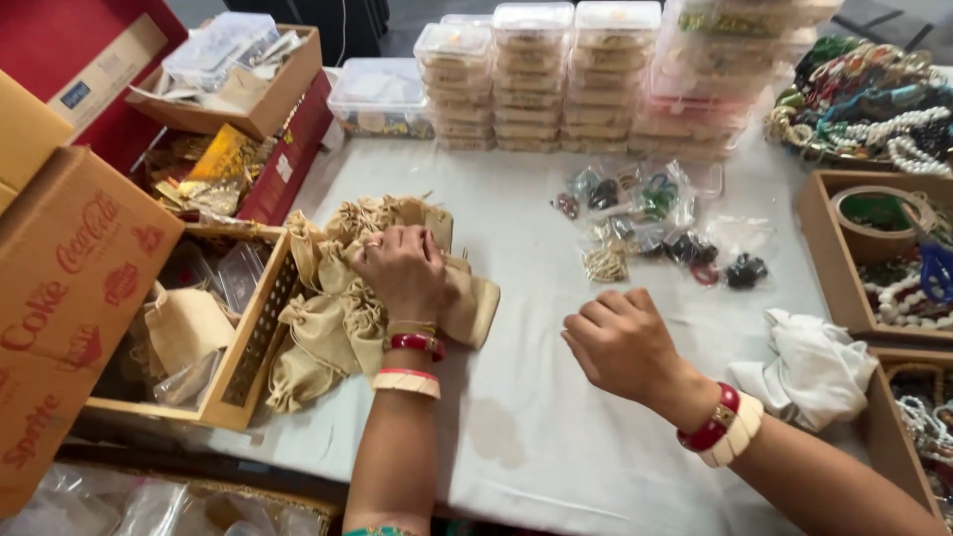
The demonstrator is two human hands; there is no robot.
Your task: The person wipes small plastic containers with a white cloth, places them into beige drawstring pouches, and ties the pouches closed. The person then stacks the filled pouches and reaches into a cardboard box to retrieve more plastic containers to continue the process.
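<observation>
Where left hand point(402, 268) presses, pouches point(333, 318) half hidden

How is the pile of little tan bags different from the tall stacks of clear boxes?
The small tan cloth drawstring pouches lie in a floppy, jumbled heap; the clear lidded plastic boxes stand in neat, stiff stacks. The left hand rests on the pouches; no hand touches the boxes. Both sit on the white-covered table.
</observation>
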